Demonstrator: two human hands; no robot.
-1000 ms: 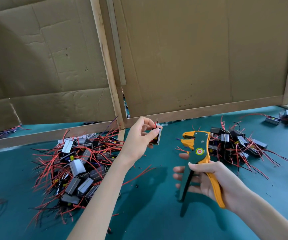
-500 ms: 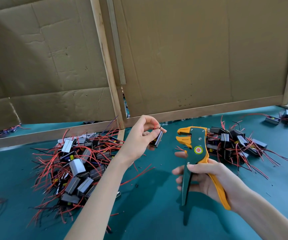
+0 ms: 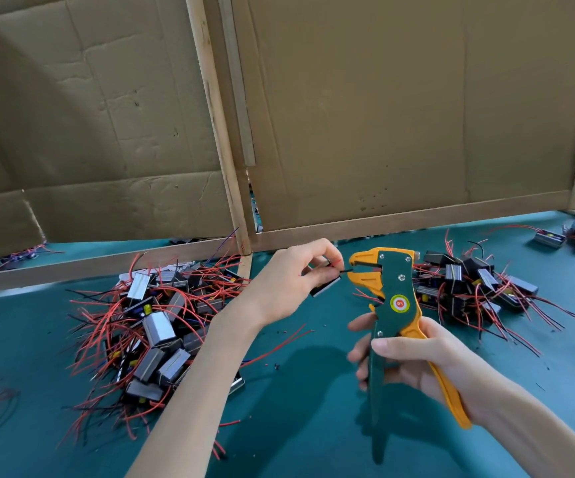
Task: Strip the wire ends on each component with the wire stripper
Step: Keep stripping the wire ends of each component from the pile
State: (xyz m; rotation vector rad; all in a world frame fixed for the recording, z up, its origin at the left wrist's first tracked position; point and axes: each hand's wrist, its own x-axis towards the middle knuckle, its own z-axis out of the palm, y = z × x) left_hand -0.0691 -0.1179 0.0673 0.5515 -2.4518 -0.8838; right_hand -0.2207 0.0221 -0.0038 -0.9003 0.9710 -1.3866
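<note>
- Head view: the left hand (image 3: 287, 282) is raised over the teal table (image 3: 313, 429). Its fingers (image 3: 313, 249) are curled and pinch a small black component (image 3: 326, 290) between thumb and fingertips.
- A short black wire (image 3: 347, 270) sticks out of that component to the right, and its tip sits at the mouth of the wire stripper (image 3: 399, 293).
- The stripper is green and yellow and stands nearly upright, its head pointing left toward the component. Its two handles are spread apart.
- The right hand (image 3: 417, 362) grips those handles. The thumb lies across the green one, the other fingers wrap behind it, and the yellow one runs along the palm toward the wrist.
- Left of the arms lies a big pile of components (image 3: 161, 326) with red and black leads tangled together.
- A smaller pile (image 3: 469, 282) sits just behind the stripper, and two loose components (image 3: 563, 236) lie well off to the right.
- Behind it all stand cardboard panels (image 3: 382, 98) in wooden frames (image 3: 222, 132).
</note>
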